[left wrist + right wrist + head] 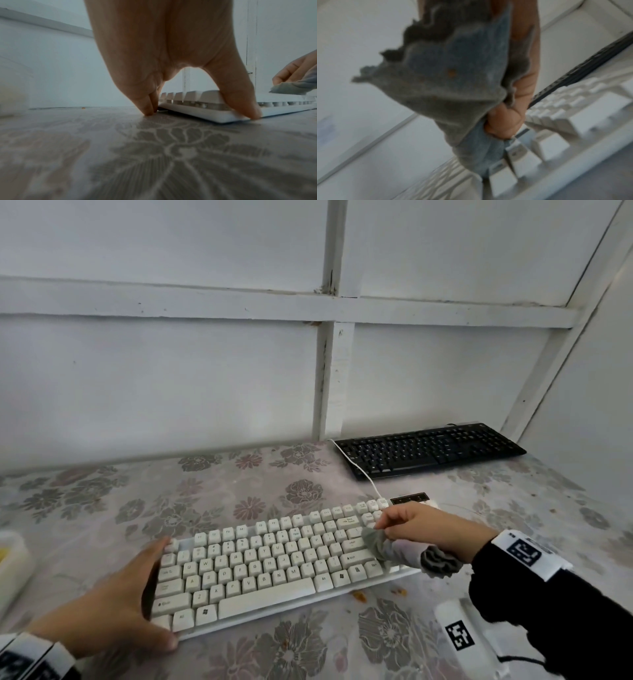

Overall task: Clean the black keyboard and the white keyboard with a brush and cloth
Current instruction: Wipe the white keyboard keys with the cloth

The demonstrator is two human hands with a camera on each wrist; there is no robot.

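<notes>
Grey cloth, frayed and bunched, is clenched in the right hand, whose grip presses a fold of it onto the keys at the right end of the white keyboard; the right-wrist view shows the fabric trailing down past the curled fingers onto the keycaps. The left hand steadies the keyboard's left end, thumb at the near corner and fingers at the far corner, its grip braced against the casing rather than wrapped round it; from the left wrist, the fingertips touch the desk just beside the casing. The black keyboard lies well apart at the back right, against the wall. No brush can be made out. The likeliest slip, in my judgement, is the ragged cloth edge catching under a tall keycap and lifting it, or a hard wipe pushing the board sideways out of the bracing hand. The white cable running past the black keyboard could also be dragged if the board shifts. Orange crumbs in front of the casing might be swept back among the keys. Legends such as Q, W, B, N, M and Alt are readable; no brand is legible. Square coded markers sit on the wrist bands.
</notes>
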